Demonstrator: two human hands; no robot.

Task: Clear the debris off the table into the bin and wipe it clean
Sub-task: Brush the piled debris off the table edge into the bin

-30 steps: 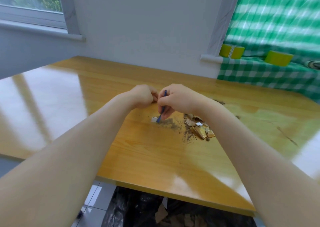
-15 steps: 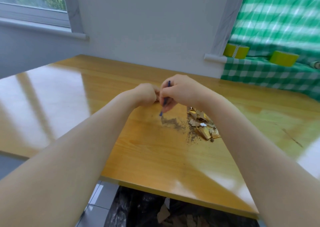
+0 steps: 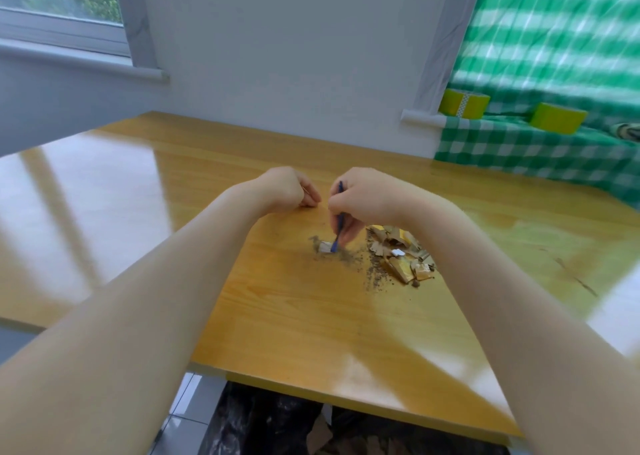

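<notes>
Debris pile [image 3: 401,257] centre-right on bench [image 3: 311,316], just right of right hand [image 3: 367,201], nearer that one. Right hand: pinch on blue stick [image 3: 338,226], steep, tip at white scrap [image 3: 325,246] left of pile. Left hand [image 3: 287,189]: curled, contents unclear. Bin [image 3: 277,427] bottom centre, under bench edge.

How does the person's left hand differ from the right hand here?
The right hand grips a thin blue tool, while the left hand is curled with nothing visible in it. The right hand sits beside the pile of cardboard scraps; the left hand is farther from it. Both are low over the wooden table, close together.
</notes>
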